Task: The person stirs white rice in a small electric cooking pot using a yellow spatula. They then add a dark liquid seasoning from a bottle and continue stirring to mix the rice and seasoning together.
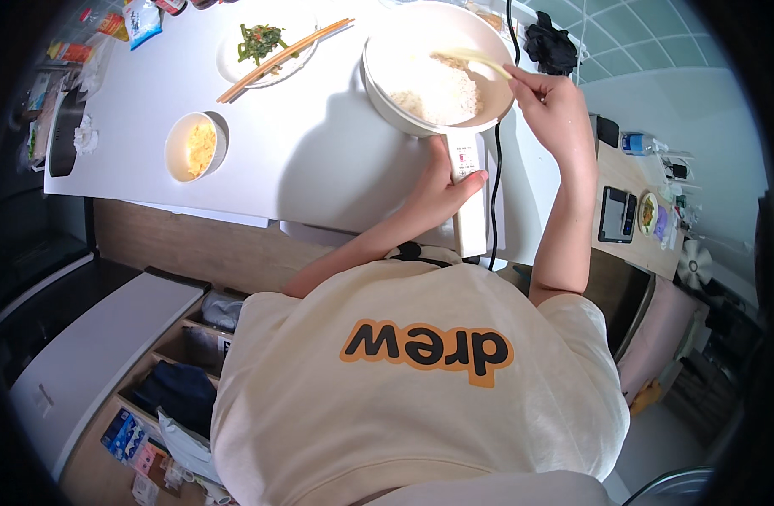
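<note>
My left hand (447, 186) is closed around the handle (470, 218) of a cream electric pan (396, 117), with the thumb near its control buttons. Cooked rice (447, 92) lies in the pan, partly washed out by glare. At the pan's right rim, my right hand (548, 104) grips a pale spatula or spoon (482, 58), whose far end reaches over the rice. Left of the pan, wooden chopsticks (285, 60) rest across a white plate (228, 60) of chopped greens (260, 43). A white paper bowl (175, 148) holds yellow crumbled food (201, 150), possibly egg.
A black cable (499, 177) runs beside the pan handle over the white table (247, 171). Bottles and packets, including a blue-and-white bag (142, 24), stand at the far left. A black plastic bag (550, 44) sits behind my right hand. Crumpled tissue (85, 135) lies near the left edge.
</note>
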Demonstrator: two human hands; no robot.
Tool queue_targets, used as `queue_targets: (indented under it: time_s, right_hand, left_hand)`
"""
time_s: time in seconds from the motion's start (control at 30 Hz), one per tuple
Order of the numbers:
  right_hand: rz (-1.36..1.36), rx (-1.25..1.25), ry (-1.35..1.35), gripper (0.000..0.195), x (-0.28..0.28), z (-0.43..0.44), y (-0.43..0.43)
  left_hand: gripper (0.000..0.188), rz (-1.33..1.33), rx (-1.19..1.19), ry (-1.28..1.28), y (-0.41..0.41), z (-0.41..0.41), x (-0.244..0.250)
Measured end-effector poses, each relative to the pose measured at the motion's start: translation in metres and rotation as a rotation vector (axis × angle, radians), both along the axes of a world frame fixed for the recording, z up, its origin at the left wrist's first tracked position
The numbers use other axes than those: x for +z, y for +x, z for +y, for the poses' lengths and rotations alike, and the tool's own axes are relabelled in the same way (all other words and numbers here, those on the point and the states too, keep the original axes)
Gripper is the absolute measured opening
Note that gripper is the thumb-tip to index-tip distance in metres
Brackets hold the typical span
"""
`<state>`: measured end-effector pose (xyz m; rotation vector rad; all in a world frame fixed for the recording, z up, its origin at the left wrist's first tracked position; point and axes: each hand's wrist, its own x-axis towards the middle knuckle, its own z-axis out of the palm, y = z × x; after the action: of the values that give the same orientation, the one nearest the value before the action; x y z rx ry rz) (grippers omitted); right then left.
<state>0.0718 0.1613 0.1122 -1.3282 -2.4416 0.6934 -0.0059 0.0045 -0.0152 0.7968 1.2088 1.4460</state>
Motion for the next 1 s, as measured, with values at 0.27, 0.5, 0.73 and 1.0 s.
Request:
queue_targets:
  time_s: [0.27, 0.5, 0.73, 1.0]
  right_hand:
    - [-0.065, -0.013, 0.054, 0.026, 0.011, -0.005, 0.005]
    - [-0.081, 0.037, 0.028, 0.026, 0.001, 0.001, 0.006]
    - [-0.034, 0.023, 0.086, 0.025, 0.007, -0.005, 0.008]
    - [0.014, 0.021, 0.068, 0.025, -0.015, -0.003, 0.003]
  left_hand:
    - [0.067, -0.013, -0.049, -0.055, -0.004, -0.001, 0.004]
    - [0.063, 0.049, -0.036, -0.037, -0.004, -0.001, 0.004]
    - [0.063, -0.04, -0.044, -0.053, -0.003, -0.001, 0.004]
    - [0.063, 0.001, -0.051, -0.066, -0.004, -0.001, 0.008]
